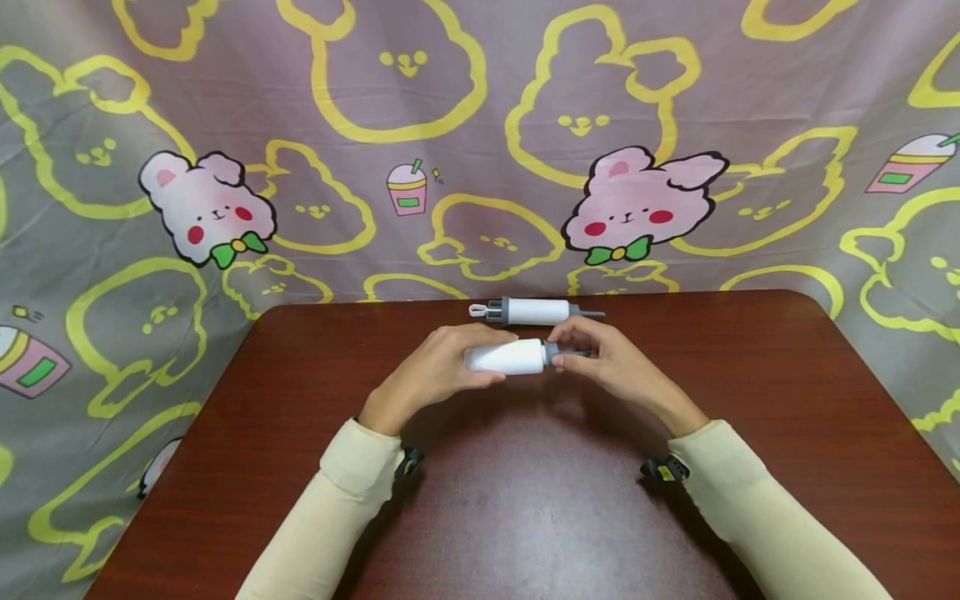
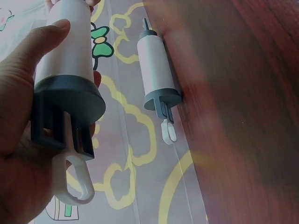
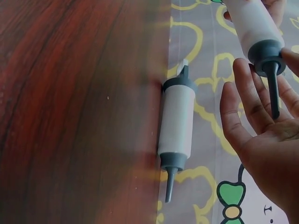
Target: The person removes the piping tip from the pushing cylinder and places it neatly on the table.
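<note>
A white hand pump (image 1: 513, 357) with grey ends, like a balloon pump, is held level above the table. My left hand (image 1: 431, 367) grips its white barrel, thumb on one side and fingers round the other. Its grey end piece (image 2: 70, 100) and white loop handle (image 2: 86, 184) stick out behind that hand. At the nozzle end my right hand (image 1: 611, 358) pinches the grey collar (image 3: 266, 53) between thumb and finger. The thin grey nozzle (image 3: 273, 91) points toward the right palm. A second, matching pump (image 1: 537, 312) lies just beyond the hands.
The second pump lies along the far edge of the dark red-brown wooden table (image 1: 495, 500), its nozzle to the right. Behind the table hangs a curtain (image 1: 480, 108) printed with cartoon bunnies and yellow outlines. Dark straps with small devices (image 1: 663, 471) sit at the wrists.
</note>
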Motion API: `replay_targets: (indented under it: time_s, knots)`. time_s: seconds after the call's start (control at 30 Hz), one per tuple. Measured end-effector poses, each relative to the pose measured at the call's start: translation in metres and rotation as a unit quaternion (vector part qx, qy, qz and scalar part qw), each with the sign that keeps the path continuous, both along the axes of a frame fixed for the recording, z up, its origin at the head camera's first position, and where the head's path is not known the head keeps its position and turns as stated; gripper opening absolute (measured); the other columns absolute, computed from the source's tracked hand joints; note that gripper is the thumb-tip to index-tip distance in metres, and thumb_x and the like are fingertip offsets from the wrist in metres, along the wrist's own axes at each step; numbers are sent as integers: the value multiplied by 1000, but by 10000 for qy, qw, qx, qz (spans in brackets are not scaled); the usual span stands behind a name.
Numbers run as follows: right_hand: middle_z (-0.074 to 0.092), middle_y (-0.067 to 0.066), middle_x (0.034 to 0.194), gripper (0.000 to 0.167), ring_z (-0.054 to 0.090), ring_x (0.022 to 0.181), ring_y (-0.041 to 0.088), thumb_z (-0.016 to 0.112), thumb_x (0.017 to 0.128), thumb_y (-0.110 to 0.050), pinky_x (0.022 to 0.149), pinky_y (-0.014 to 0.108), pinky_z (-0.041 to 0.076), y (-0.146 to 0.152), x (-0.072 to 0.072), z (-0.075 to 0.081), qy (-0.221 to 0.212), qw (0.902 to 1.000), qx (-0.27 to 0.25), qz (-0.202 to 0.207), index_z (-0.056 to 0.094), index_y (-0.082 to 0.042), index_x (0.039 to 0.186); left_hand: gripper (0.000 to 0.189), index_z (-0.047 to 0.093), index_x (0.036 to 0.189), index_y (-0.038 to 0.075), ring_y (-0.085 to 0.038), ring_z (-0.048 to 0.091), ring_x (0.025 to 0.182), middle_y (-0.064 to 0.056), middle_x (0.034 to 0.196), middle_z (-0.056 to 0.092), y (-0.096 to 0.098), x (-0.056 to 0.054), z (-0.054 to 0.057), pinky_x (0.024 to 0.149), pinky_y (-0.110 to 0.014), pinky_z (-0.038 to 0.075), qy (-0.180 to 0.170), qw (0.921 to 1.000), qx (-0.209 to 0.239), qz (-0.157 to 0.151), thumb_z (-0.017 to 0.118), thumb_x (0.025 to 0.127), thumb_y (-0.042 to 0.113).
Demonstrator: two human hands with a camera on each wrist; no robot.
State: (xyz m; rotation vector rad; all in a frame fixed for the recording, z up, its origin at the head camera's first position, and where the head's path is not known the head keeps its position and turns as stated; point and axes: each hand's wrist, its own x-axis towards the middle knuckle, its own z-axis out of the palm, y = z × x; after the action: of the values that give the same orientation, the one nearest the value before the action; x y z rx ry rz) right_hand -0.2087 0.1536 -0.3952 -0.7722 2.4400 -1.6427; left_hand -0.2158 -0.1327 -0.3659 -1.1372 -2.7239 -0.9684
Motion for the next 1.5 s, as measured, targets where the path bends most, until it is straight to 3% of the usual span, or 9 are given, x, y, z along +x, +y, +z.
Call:
replay_targets:
  time_s: [0.27, 0.8, 1.1, 1.5]
  knots:
    - [71, 13, 111, 27, 69, 97, 23, 76, 95, -7, 83, 29, 54, -1, 1, 2, 32, 10000, 36, -64, 65, -7, 118, 47, 74, 130, 16, -16, 69, 111, 2, 123, 76, -1, 0, -1, 97, -38, 57, -35, 10000, 2, 40, 89, 85, 19]
    - [71, 12, 98, 29, 67, 88, 17, 78, 91, 0, 79, 28, 50, 1, 1, 1, 11, 9995, -29, -301, 64, -6, 116, 48, 73, 132, 17, -20, 69, 108, -1, 125, 76, -7, -1, -3, 97, -42, 56, -108, 9996, -49, 246, 88, 86, 19]
    - [70, 12, 96, 28, 67, 87, 16, 78, 91, -1, 77, 27, 50, 2, 0, 0, -99, 9995, -64, -294, 64, -7, 114, 48, 73, 131, 14, -23, 70, 111, -5, 125, 76, -17, -6, -12, 98, -43, 57, 59, 9995, -87, 282, 88, 85, 14]
    - [71, 11, 95, 28, 67, 88, 19, 78, 92, -3, 78, 29, 49, 4, 1, -1, -168, 9992, 113, -335, 64, -9, 115, 48, 73, 130, 12, -26, 69, 112, -8, 127, 75, -31, -14, -21, 98, -47, 57, -282, 9968, -339, 669, 87, 85, 8]
